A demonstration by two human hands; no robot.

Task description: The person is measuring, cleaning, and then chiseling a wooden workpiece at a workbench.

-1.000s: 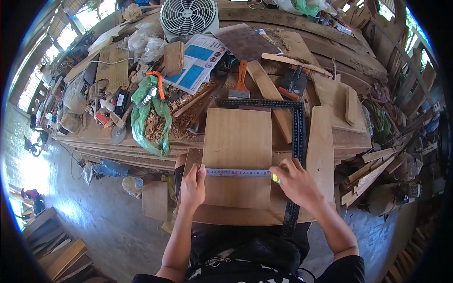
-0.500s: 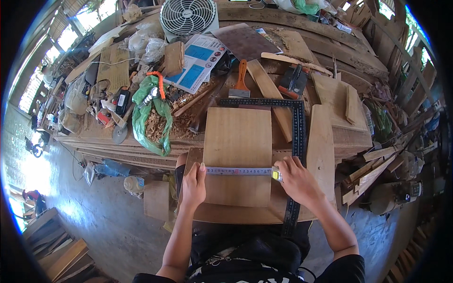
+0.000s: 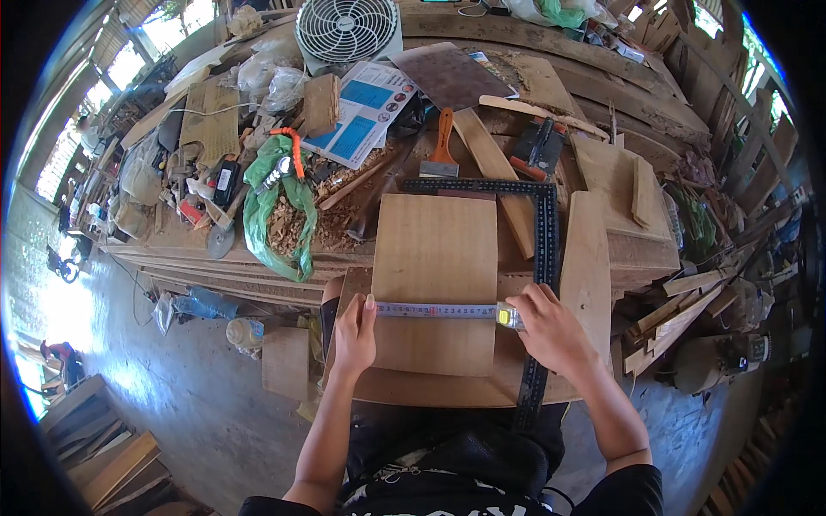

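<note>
A tape measure [image 3: 434, 310] is stretched straight across a pale wooden board [image 3: 437, 249], from its left edge to its right edge. My left hand [image 3: 354, 335] pinches the blade's end at the board's left edge, thumb pointing up. At the right edge my right hand [image 3: 551, 325] is closed round the tape's case, whose yellow patch shows beside the fingers. The board lies on a larger wooden panel [image 3: 430, 391] over my lap. A black framing square [image 3: 545, 232] runs along the board's far side and down its right, passing under my right wrist.
On the workbench are a scraper with an orange handle [image 3: 443, 142], a green plastic bag [image 3: 262, 241] of wood shavings, a fan [image 3: 348, 30] and a printed sheet [image 3: 366, 112]. A long plank [image 3: 583, 275] lies right of the square. Scrap wood [image 3: 680, 318] is piled at the right.
My right hand has shifted slightly right with the tape case, so more of the case shows. My left hand stays at the board's left edge. The view has moved a little.
</note>
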